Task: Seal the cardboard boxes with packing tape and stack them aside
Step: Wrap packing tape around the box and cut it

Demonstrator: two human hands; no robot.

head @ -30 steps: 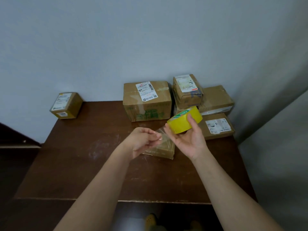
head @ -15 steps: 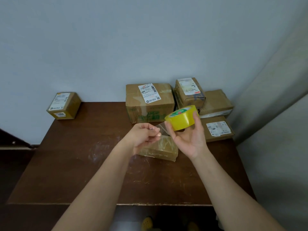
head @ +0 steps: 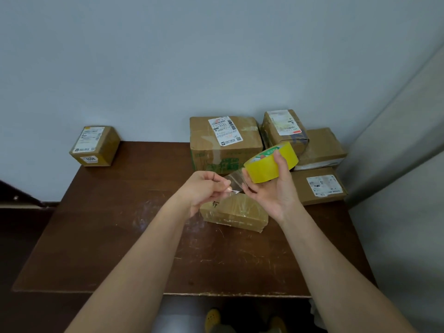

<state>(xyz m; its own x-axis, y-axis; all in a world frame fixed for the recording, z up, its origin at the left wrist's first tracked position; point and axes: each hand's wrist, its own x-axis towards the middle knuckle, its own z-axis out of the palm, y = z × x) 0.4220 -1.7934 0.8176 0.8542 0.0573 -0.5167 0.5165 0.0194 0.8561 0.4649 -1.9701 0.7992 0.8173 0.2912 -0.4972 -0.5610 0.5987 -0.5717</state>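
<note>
My right hand [head: 274,191] grips a yellow roll of packing tape [head: 270,166] above the table. A short clear strip of tape [head: 234,182] runs from the roll to my left hand [head: 206,189], which pinches its free end. Below both hands a small flat cardboard box [head: 236,213] lies on the brown table [head: 115,224], its top shiny with tape. Part of that box is hidden by my hands.
A large labelled box [head: 224,143] stands at the back against the wall. To its right sit three more boxes [head: 319,150], one tilted on top. A single small box [head: 95,146] sits at the table's back left corner. A grey panel rises on the right.
My left hand has pulled the tape's free end away from the roll, so a longer clear strip now shows between the hands. The roll stays held above the small box.
</note>
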